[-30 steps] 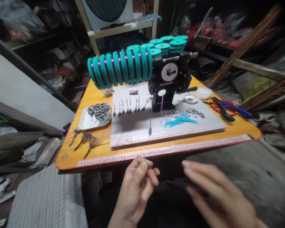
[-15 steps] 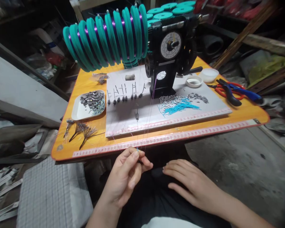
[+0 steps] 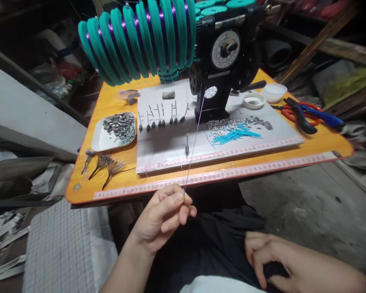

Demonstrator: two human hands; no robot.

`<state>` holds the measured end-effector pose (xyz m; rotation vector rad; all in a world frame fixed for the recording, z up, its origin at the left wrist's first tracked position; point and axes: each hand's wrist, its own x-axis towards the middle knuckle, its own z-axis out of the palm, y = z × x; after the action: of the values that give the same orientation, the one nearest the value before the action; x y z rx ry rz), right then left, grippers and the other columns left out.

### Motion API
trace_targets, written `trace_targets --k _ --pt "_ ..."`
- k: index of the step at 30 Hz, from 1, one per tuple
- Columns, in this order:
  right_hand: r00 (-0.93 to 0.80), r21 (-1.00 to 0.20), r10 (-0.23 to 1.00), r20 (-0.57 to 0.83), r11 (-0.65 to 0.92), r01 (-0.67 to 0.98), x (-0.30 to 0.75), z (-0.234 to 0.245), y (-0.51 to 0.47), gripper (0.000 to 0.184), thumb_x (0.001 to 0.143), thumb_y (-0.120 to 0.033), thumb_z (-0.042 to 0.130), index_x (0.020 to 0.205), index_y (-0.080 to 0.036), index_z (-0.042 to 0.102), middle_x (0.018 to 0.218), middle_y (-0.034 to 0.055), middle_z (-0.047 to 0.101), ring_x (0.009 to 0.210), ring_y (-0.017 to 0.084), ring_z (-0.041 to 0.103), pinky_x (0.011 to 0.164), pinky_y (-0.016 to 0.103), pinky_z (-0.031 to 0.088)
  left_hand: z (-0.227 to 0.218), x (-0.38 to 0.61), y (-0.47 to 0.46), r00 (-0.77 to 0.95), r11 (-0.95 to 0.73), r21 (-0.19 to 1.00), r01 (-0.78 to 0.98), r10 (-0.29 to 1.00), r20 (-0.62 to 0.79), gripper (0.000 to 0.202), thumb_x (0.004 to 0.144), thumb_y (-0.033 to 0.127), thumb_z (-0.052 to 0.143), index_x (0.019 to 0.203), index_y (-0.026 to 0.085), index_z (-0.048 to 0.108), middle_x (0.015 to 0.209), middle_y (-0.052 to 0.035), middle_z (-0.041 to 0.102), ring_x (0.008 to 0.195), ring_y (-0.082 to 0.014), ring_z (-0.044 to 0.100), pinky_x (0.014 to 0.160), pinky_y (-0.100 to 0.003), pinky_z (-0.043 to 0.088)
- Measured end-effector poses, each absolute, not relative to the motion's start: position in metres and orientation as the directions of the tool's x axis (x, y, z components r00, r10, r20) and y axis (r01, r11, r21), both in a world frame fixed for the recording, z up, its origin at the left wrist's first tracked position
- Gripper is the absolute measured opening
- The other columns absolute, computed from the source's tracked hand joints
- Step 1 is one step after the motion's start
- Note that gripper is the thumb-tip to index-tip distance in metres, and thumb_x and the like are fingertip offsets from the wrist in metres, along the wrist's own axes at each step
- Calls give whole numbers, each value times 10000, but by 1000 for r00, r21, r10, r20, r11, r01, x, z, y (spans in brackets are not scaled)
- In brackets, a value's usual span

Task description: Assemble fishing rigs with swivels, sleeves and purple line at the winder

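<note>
My left hand (image 3: pixel 166 213) is closed in a pinch just below the table's front edge. It holds the end of a thin purple line (image 3: pixel 194 142) that runs taut up to the black winding machine (image 3: pixel 222 61). My right hand (image 3: pixel 280 264) lies low on my lap at the lower right, fingers curled against dark cloth, nothing visible in it. A row of teal spools (image 3: pixel 140 40) wound with purple line sticks out to the left of the machine. A small dark sinker (image 3: pixel 186 148) stands on the white mat (image 3: pixel 171 146).
The orange table (image 3: pixel 317 146) carries a white tray of grey sinkers (image 3: pixel 116 128), a row of small rigs (image 3: pixel 161 120), teal tubes (image 3: pixel 234 136), metal beads (image 3: pixel 221 124), two white lids (image 3: pixel 253 101), pliers and scissors (image 3: pixel 305 116), and bundles (image 3: pixel 105 165) at the front left.
My right hand drew back from beside the left hand down onto my lap. The purple line now shows taut from the machine to my left pinch. The view tilted closer to the table.
</note>
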<state>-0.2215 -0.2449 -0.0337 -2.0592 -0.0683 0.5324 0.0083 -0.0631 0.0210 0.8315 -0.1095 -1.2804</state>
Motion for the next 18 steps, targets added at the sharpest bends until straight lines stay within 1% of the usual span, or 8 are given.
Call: trace_targets --k 3,5,7,9,11,13,16,18 --pt "882 -919 346 -319 -342 -199 -215 -33 -227 435 624 50 492 870 -216 734 916 16 702 945 178 665 917 319 508 24 8 -63 392 48 670 741 -841 -374 155 792 274 787 738 138 736 511 28 654 326 47 315 572 -99 477" --pt "879 -942 371 -300 -258 -213 -212 -38 -212 438 639 30 497 915 -204 742 1007 38 715 1026 203 664 1043 401 443 27 7 -62 439 55 711 701 -819 -369 161 790 286 790 735 147 734 522 20 651 343 41 316 401 -46 314" --pt "871 -950 394 -293 -221 -220 -208 -44 -200 430 634 14 508 929 -195 742 1069 41 713 1082 212 659 1144 445 333 27 5 -61 478 69 738 671 -802 -359 160 793 292 789 734 154 734 537 15 655 357 42 326 354 -37 197" --pt "859 -954 423 -287 -207 -217 -204 -48 -193 397 628 6 524 905 -186 734 1058 31 718 1069 205 669 1168 432 295 26 4 -60 496 72 748 660 -789 -362 163 805 293 779 732 156 730 552 17 664 353 51 329 366 -39 213" --pt "853 -953 433 -291 -212 -218 -201 -48 -191 346 655 -2 537 881 -192 718 1018 14 727 1014 186 682 1115 380 375 24 3 -59 503 70 749 659 -782 -369 165 812 288 771 730 155 723 558 22 665 342 59 326 384 -49 250" --pt "860 -936 386 -334 -248 -251 -198 -47 -193 274 786 -51 524 931 -214 690 987 2 730 994 175 670 1012 343 458 23 3 -59 507 67 751 657 -777 -374 157 817 280 766 738 153 720 563 25 665 338 58 321 389 -58 268" --pt "871 -878 238 -429 -337 -341 -196 -45 -196 303 1008 -174 315 1047 -228 610 946 17 711 976 180 643 899 345 497 23 2 -60 515 74 758 648 -775 -365 156 822 278 762 743 149 720 557 26 654 344 58 321 391 -52 262" --pt "871 -847 184 -456 -392 -360 -196 -45 -195 327 1032 -195 268 1069 -227 591 957 30 689 954 186 638 864 345 503 25 2 -60 518 78 761 644 -777 -358 163 816 290 768 742 150 728 548 22 642 359 52 327 383 -41 234"
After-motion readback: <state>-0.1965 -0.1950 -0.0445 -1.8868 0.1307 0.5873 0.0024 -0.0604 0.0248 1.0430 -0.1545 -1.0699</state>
